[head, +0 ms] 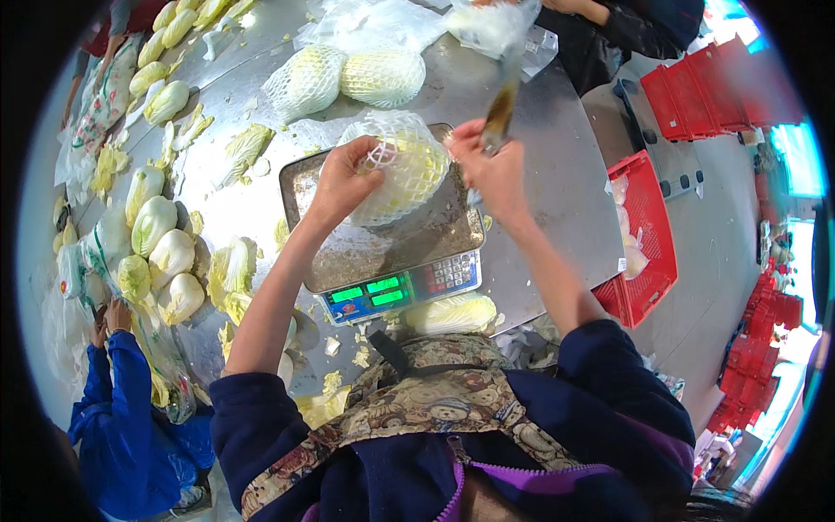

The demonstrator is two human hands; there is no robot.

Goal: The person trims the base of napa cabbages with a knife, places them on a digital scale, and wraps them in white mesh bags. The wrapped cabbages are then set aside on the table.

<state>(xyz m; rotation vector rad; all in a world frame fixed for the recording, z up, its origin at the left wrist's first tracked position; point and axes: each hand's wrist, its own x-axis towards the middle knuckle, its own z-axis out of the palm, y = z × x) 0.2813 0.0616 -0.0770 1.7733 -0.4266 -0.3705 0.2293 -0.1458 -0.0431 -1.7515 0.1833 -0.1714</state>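
Observation:
A napa cabbage in a white foam net sleeve [417, 171] is over the metal pan [385, 264] of a digital scale. My left hand [346, 179] pinches the net at the cabbage's left end. To the right of the cabbage, my right hand [492, 171] grips a knife [502, 107] with its motion-blurred blade pointing away from me. My right fingertips are close to the cabbage's right end; whether they touch the net I cannot tell. Green displays [385, 298] glow on the scale's front. Between the scale and my patterned apron [437, 398] lies a bare napa cabbage [453, 313].
Two netted cabbages [381, 77] lie beyond the scale. Several bare cabbages [171, 254] and loose leaves [231, 267] cover the metal table's left side. A blue-sleeved person [130, 404] works at left, another person [600, 39] across. A red crate [652, 241] stands right of the table.

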